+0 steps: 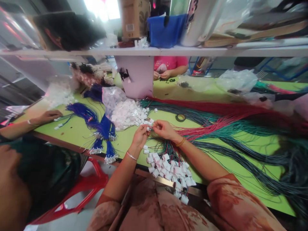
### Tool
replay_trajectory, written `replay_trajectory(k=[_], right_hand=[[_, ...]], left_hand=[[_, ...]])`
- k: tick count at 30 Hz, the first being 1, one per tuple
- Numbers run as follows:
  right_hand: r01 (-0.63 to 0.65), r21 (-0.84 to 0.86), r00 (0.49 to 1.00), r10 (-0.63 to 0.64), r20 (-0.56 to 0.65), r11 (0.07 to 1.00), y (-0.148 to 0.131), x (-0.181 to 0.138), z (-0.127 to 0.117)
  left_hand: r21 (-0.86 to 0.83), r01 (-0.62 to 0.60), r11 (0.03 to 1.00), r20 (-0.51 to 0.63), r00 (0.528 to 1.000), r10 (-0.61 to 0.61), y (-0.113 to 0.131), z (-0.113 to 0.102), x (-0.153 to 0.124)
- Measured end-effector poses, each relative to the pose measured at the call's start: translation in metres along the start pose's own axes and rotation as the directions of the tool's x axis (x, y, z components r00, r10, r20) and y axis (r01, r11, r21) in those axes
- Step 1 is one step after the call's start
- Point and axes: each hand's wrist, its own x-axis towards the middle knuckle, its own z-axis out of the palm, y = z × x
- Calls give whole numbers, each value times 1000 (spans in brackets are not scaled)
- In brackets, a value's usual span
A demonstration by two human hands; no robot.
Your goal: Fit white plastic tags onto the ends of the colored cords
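In the centre of the frame, the left hand (pixel 140 137) pinches a small white connector (pixel 148 129) between thumb and fingertips. Just to its right, the right hand (pixel 164 129) is closed in a pinch, its fingertips near the connector; whatever lies between them is too small to tell. The left wrist wears a pale bangle (pixel 131 156), the right a gold-coloured bracelet (pixel 181 142).

Just above the hands, a heap of white connectors (pixel 130 113) spills from a clear plastic bag (pixel 110 98) onto the yellow-green tabletop (pixel 125 137). Below the hands, at lower centre, lies a cluster of white housings (pixel 166 168) joined to thin wires, some hanging over the near edge. To the right of the hands, long red wires (pixel 216 128), green wires (pixel 240 130) and dark wires (pixel 243 162) run toward the right edge. A roll of black tape (pixel 180 117) lies among them, above the right wrist.

Left of centre are bundles of blue wire (pixel 106 126) with pale ends. Farther left, a co-worker's hand (pixel 51 116) rests near a small white connector on blue wires. At upper centre, a person in a pink top (pixel 179 62) holds both hands together over the far side, beside small black pieces (pixel 171 80). A shelf (pixel 158 52) crosses the top, carrying a blue bin (pixel 166 32) and a cardboard box (pixel 133 19). A red stool (pixel 96 179) stands at lower left.
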Motion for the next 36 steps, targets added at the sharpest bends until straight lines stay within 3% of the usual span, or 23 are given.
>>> replay_trajectory(k=[8, 17, 23, 26, 28, 30, 32, 33, 35, 36], right_hand=[[81, -204, 995, -90, -37, 976, -5, -3, 6], [40, -166, 999, -34, 36, 985, -5, 0, 5], [14, -228, 998, 1, 65, 974, -5, -3, 5], [25, -172, 995, -8, 104, 985, -4, 1, -2], [17, -88, 994, -7, 107, 996, -2, 8, -12], [-5, -56, 996, 10, 90, 998, -2, 14, -20], [5, -97, 988, 10, 156, 995, -4, 18, -19], [32, -137, 975, -1, 224, 990, -5, 19, -15], [110, -243, 940, -21, 341, 964, -8, 17, -2], [141, -310, 933, -21, 360, 940, -9, 15, 6]], left_hand=[[82, -63, 995, -15, 998, 65, -4, 0, -1], [163, -67, 984, -74, 994, 79, -3, 1, -2], [242, -90, 966, -49, 993, 105, -6, -3, 1], [364, -178, 914, -62, 975, 215, -3, 2, -6], [482, -340, 808, -18, 918, 396, 0, 12, -19], [563, -513, 648, 197, 844, 498, 1, 29, -39], [543, -637, 547, 544, 763, 348, -5, 49, -60], [507, -677, 534, 680, 695, 234, -10, 58, -70], [440, -732, 521, 833, 549, 68, -21, 73, -84], [414, -752, 514, 865, 500, 36, -25, 77, -87]])
